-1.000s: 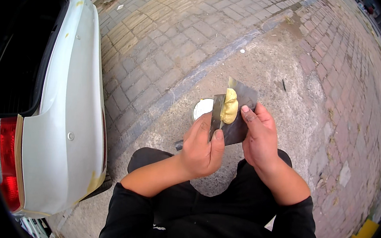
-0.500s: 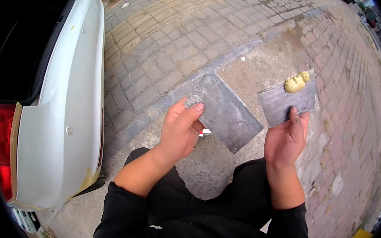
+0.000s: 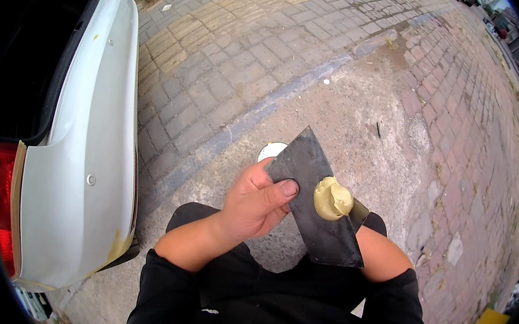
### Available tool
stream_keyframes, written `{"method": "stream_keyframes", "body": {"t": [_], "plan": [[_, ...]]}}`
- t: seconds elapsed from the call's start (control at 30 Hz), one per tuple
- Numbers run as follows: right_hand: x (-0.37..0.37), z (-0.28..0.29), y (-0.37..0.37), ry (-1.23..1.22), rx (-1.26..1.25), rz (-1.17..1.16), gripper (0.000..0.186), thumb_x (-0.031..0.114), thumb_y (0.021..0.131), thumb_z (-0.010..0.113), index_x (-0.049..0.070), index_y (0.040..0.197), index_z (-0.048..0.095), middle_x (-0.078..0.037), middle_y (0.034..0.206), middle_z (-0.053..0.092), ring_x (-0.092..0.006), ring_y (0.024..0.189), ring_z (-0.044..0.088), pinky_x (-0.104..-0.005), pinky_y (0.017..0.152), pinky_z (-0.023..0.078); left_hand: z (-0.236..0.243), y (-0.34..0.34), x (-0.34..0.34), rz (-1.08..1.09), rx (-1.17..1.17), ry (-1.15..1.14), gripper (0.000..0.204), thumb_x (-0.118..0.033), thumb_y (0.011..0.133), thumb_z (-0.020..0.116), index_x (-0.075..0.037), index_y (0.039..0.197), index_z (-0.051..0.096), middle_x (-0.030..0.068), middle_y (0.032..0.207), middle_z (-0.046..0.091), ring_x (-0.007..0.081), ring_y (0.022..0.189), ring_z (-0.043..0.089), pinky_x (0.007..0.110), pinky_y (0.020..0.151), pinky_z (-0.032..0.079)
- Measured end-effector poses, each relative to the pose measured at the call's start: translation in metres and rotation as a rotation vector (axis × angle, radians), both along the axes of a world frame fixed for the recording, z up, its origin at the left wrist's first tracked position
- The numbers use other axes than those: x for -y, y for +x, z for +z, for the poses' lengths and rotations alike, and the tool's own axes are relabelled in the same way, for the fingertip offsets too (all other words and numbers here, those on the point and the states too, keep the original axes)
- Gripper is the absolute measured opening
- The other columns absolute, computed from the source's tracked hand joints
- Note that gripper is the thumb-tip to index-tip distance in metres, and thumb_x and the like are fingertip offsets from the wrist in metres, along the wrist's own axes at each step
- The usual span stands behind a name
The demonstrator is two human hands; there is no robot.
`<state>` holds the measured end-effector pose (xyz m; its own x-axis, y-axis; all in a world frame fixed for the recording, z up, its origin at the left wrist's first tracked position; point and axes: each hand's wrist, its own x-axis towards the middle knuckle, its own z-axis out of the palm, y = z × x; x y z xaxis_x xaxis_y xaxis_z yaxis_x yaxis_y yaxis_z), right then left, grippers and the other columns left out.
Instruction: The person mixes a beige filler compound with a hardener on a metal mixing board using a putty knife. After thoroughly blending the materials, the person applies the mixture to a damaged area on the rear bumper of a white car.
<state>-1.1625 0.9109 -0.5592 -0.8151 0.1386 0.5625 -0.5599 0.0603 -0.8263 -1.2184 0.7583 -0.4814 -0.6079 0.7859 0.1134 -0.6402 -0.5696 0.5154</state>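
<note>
My left hand point(image 3: 259, 206) grips a dark grey rectangular putty board point(image 3: 306, 184), its thumb flat on the upper face. The board is tilted, one corner pointing up and away. A thick lump of yellow-beige putty point(image 3: 331, 199) sits at its right edge. My right forearm point(image 3: 383, 257) comes in from the lower right, and the board hides the right hand. Beside the putty, a corner of the smaller putty spreader point(image 3: 359, 213) shows past the board's right edge, held in that hidden hand. Beyond my left hand stands a round white-topped can point(image 3: 271, 151), partly covered.
On the left stands a white car's rear bumper point(image 3: 99, 149) with a red tail light point(image 3: 5, 203) and masking tape along its edge. Grey paving point(image 3: 216, 91) and reddish bricks point(image 3: 456, 147) flank a concrete strip. My knees in black trousers point(image 3: 197, 215) are below the hands.
My hands have come together. The putty lump, on the right-hand spreader before, now lies against the left-hand board. The board has turned steeper, and the can has come into fuller view.
</note>
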Motion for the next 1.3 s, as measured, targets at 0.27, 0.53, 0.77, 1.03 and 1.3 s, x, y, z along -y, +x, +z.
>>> {"method": "stream_keyframes", "body": {"t": [0.27,0.53,0.77,1.03,1.3], "plan": [[-0.013,0.02,-0.002,-0.114,0.16,0.012,0.046,-0.005,0.093,0.053,-0.004,0.138,0.042,-0.02,0.138,0.051,-0.0284,0.127,0.051,-0.0372,0.105,0.041,-0.002,-0.02,0.012,-0.012,0.016,0.095,0.042,-0.005,0.097,0.048,0.006,0.137,0.039,0.0189,0.131,0.056,0.028,0.122,0.055,0.042,0.103,0.045],[-0.018,-0.002,0.013,-0.383,0.392,-0.113,0.046,0.005,0.09,0.064,-0.005,0.132,0.048,-0.016,0.133,0.055,-0.0224,0.116,0.057,-0.0342,0.097,0.047,-0.03,-0.015,-0.01,0.0,0.269,-0.071,0.036,-0.015,0.101,0.045,0.004,0.131,0.047,0.0167,0.127,0.059,0.0271,0.115,0.06,0.042,0.099,0.048],[-0.019,-0.029,0.015,0.175,0.413,0.049,0.051,0.007,0.089,0.068,-0.006,0.134,0.048,-0.017,0.133,0.056,-0.0197,0.115,0.058,-0.0305,0.095,0.048,-0.019,-0.014,-0.006,-0.014,0.109,-0.099,0.045,-0.019,0.099,0.045,0.009,0.134,0.043,0.0223,0.134,0.053,0.0304,0.123,0.055,0.043,0.104,0.044],[-0.009,0.02,0.004,-0.258,0.141,-0.167,0.031,-0.004,0.096,0.051,-0.006,0.128,0.051,-0.013,0.123,0.061,-0.0175,0.111,0.058,-0.0291,0.095,0.044,-0.021,-0.018,-0.001,0.083,0.22,0.047,0.038,-0.013,0.096,0.045,0.007,0.128,0.048,0.0185,0.125,0.061,0.0287,0.115,0.06,0.043,0.101,0.047],[-0.022,0.016,0.013,0.566,0.168,-0.119,0.048,0.009,0.081,0.071,-0.004,0.125,0.056,-0.022,0.127,0.058,-0.0285,0.111,0.062,-0.0337,0.094,0.049,-0.03,-0.01,-0.013,0.051,0.253,-0.189,0.047,-0.02,0.097,0.041,0.007,0.135,0.045,0.0185,0.134,0.054,0.0296,0.124,0.054,0.044,0.108,0.04]]}}
